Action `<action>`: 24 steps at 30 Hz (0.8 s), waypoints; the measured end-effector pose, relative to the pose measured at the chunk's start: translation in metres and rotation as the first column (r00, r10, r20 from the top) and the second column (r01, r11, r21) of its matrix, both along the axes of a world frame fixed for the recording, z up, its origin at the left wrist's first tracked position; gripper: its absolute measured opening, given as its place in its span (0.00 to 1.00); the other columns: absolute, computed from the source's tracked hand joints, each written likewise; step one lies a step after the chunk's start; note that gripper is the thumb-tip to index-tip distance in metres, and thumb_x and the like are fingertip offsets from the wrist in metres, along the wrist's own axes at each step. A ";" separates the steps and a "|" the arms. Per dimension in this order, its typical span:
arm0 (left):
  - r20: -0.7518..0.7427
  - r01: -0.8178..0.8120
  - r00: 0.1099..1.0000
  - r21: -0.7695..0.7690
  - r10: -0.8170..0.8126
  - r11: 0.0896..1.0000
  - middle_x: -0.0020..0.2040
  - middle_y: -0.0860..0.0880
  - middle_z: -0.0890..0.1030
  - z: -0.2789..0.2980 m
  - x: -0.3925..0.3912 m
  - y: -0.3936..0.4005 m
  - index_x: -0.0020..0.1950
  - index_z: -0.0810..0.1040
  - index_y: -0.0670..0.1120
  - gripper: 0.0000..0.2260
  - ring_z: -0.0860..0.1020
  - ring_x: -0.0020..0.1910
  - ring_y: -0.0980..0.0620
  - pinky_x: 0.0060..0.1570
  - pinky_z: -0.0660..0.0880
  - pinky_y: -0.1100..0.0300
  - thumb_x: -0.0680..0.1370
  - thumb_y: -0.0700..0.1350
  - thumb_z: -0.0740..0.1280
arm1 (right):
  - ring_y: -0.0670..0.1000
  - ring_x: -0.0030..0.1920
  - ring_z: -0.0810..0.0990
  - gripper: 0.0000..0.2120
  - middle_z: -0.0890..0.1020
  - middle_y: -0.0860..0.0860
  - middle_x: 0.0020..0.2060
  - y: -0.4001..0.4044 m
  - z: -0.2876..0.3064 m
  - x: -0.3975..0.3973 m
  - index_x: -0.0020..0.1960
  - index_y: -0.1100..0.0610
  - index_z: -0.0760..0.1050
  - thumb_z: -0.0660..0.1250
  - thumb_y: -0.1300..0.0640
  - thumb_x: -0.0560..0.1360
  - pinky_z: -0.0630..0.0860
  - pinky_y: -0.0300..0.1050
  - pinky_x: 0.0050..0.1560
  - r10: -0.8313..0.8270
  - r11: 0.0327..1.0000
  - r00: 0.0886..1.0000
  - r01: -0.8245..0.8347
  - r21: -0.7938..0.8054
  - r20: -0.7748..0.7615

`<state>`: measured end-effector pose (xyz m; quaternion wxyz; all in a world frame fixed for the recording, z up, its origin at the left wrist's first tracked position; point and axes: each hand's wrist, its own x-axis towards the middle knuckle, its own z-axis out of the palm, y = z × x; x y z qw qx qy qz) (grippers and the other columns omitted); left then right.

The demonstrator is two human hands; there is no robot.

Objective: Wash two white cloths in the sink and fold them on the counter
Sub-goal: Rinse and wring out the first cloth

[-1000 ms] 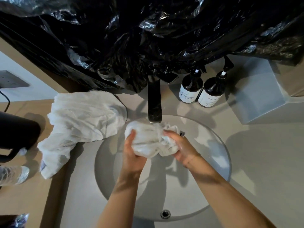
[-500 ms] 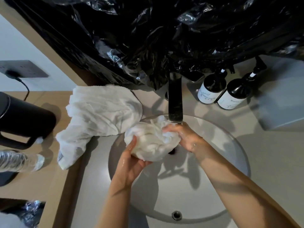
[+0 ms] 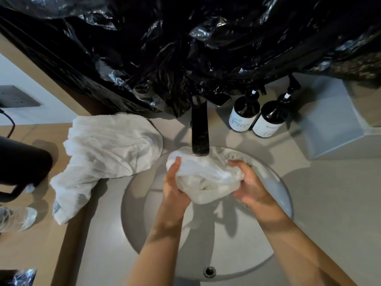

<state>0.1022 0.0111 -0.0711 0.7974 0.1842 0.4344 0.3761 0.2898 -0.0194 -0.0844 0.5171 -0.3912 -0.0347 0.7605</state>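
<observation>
Both hands gripped one bunched cloth (image 3: 208, 182) under the tap (image 3: 199, 129), over the sink (image 3: 272, 240): left hand (image 3: 175, 188) and right hand (image 3: 247, 182) at opposite ends, fingers curled round it. The second cloth (image 3: 103, 155) lay on the tabletop (image 3: 329, 203), nearer the left hand.

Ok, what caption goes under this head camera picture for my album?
Both hands, left hand and right hand, scrunch a white cloth under the tap.
</observation>
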 end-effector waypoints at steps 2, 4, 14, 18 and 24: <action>-0.092 -0.094 0.992 -0.099 0.085 0.991 0.58 0.47 0.83 -0.009 0.014 0.007 0.64 0.76 0.46 0.24 0.83 0.54 0.48 0.54 0.79 0.49 0.74 0.58 0.70 | 0.58 0.51 0.82 0.16 0.83 0.59 0.49 -0.008 0.001 0.005 0.57 0.61 0.78 0.62 0.55 0.74 0.80 0.47 0.46 -0.062 0.998 0.998 0.062 0.009 -0.015; 0.000 -0.094 0.996 -0.110 0.094 0.989 0.55 0.42 0.82 -0.012 0.028 0.018 0.62 0.76 0.41 0.19 0.82 0.53 0.44 0.54 0.78 0.47 0.78 0.53 0.65 | 0.58 0.55 0.80 0.21 0.81 0.59 0.54 -0.016 -0.004 0.011 0.63 0.61 0.73 0.66 0.54 0.72 0.80 0.48 0.46 -0.131 0.991 0.991 0.132 0.026 -0.014; 0.107 0.128 0.986 -0.015 -0.125 0.992 0.45 0.42 0.84 -0.020 0.033 0.027 0.49 0.84 0.41 0.17 0.82 0.46 0.43 0.45 0.79 0.51 0.77 0.47 0.57 | 0.57 0.53 0.81 0.14 0.82 0.57 0.50 -0.030 -0.021 0.018 0.55 0.56 0.79 0.61 0.54 0.73 0.76 0.52 0.56 -0.294 0.956 0.953 0.293 -0.018 -0.078; 0.157 0.068 0.984 0.125 -0.088 0.990 0.50 0.36 0.81 -0.022 0.020 0.028 0.55 0.83 0.42 0.12 0.81 0.52 0.41 0.54 0.77 0.46 0.76 0.45 0.65 | 0.55 0.49 0.82 0.15 0.84 0.54 0.45 -0.027 -0.022 0.011 0.48 0.55 0.82 0.57 0.56 0.75 0.78 0.49 0.52 -0.311 0.950 0.946 0.311 -0.015 -0.096; 0.026 -0.131 0.991 0.207 0.128 0.970 0.71 0.29 0.67 -0.022 -0.004 0.032 0.66 0.74 0.34 0.28 0.62 0.73 0.34 0.74 0.53 0.41 0.84 0.51 0.43 | 0.54 0.44 0.83 0.12 0.83 0.53 0.41 -0.008 -0.013 0.003 0.47 0.55 0.81 0.59 0.56 0.72 0.79 0.46 0.46 -0.307 0.951 0.949 0.308 0.002 -0.076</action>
